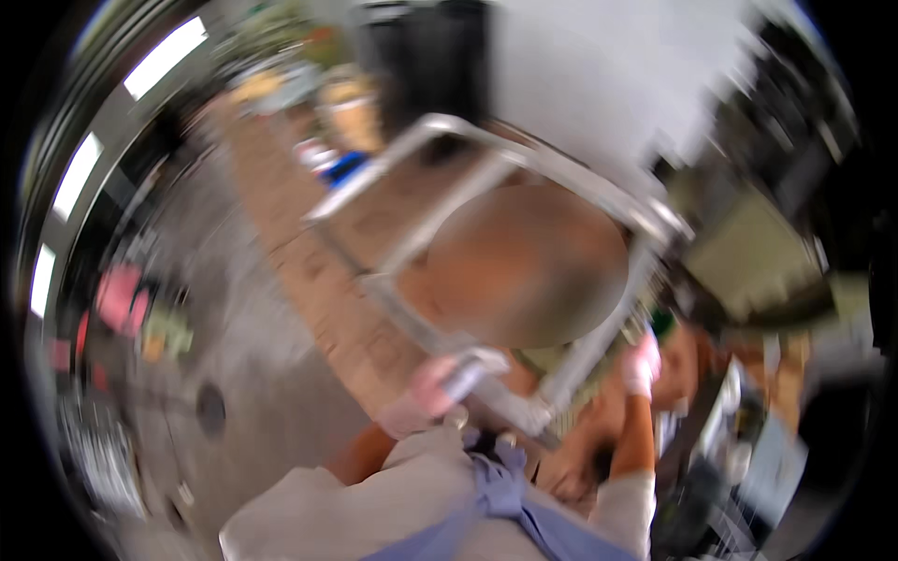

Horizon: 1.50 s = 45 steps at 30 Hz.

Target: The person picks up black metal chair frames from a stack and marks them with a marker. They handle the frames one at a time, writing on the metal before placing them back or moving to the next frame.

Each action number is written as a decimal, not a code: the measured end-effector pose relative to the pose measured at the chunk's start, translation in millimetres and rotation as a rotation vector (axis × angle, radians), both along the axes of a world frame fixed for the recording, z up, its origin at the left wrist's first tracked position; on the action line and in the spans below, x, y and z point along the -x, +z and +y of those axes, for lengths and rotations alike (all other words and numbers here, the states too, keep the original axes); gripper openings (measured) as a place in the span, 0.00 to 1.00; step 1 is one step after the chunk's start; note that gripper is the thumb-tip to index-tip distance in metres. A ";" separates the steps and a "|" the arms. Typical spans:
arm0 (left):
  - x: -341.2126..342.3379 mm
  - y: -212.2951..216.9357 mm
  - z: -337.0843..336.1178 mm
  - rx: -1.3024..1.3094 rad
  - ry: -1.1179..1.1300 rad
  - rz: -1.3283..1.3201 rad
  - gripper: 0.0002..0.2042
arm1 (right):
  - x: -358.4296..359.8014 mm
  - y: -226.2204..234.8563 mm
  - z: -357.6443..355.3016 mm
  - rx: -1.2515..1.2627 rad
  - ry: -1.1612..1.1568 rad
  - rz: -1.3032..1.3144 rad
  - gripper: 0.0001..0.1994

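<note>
A pale grey metal frame (398, 313) of straight bars with a crossbar stands in front of me, smeared by motion. My left hand (428, 391), in a pink and white glove, is closed around the near bar, beside a light grey piece (475, 372). My right hand (642, 363), gloved alike, is at the frame's right bar. Its fingers are too blurred to read, and a small greenish thing (660, 323) shows just beyond them. A hazy oval patch hides what lies inside the frame's larger opening.
Brown boards or cardboard (281, 220) run along the grey floor (220, 262). Black bins (426, 61) stand by the white wall (599, 70). Boxes and clutter (739, 449) crowd the right side. A pink item (122, 299) sits at the far left.
</note>
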<state>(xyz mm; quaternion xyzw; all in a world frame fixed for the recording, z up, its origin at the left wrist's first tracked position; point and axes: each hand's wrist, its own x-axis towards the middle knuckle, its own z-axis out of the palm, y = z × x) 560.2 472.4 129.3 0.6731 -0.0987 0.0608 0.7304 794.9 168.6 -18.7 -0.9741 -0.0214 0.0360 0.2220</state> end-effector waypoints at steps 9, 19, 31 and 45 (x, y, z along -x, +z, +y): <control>102.9 -42.3 76.5 -0.735 0.435 0.212 0.11 | 46.7 17.6 16.5 -0.700 -0.292 -0.825 0.13; 279.1 -83.5 315.4 -0.906 0.775 1.011 0.15 | 140.3 146.7 307.3 -1.300 -0.093 -0.749 0.15; 89.3 -64.0 596.4 -0.189 0.568 0.032 0.12 | 215.0 173.3 741.1 -1.774 0.211 -0.057 0.19; 288.4 -187.5 849.9 -0.043 1.680 0.812 0.13 | 149.7 181.1 1220.0 -1.682 0.771 0.797 0.12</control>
